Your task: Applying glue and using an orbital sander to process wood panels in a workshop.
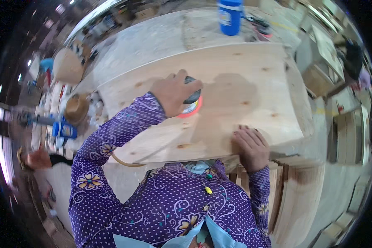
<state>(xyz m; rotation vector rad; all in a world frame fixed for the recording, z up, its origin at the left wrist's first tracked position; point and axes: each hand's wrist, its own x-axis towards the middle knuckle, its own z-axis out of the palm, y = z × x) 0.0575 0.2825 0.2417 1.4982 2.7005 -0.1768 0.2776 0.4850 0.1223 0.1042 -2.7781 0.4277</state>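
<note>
A wide pale plywood panel (161, 136) with darker knots lies flat in front of me. On its middle sits a round hand sander (191, 93) with a black top and a red-orange rim at its base. My left hand (172, 94) is wrapped over the sander's top from the left, which hides part of its body. My right hand (251, 146) lies on the panel near its close edge, fingers stretched out and holding nothing. A tan hose (126, 163) shows beneath my left forearm, and where it leads is hidden.
A blue jug (230, 18) stands beyond the panel's far edge, with a dark tool (260, 25) beside it. Stacked curved wood sheets (297, 198) stand at the near right. Wooden box-like pieces (351, 136) are farther right. A blue container (65, 129) sits at the left.
</note>
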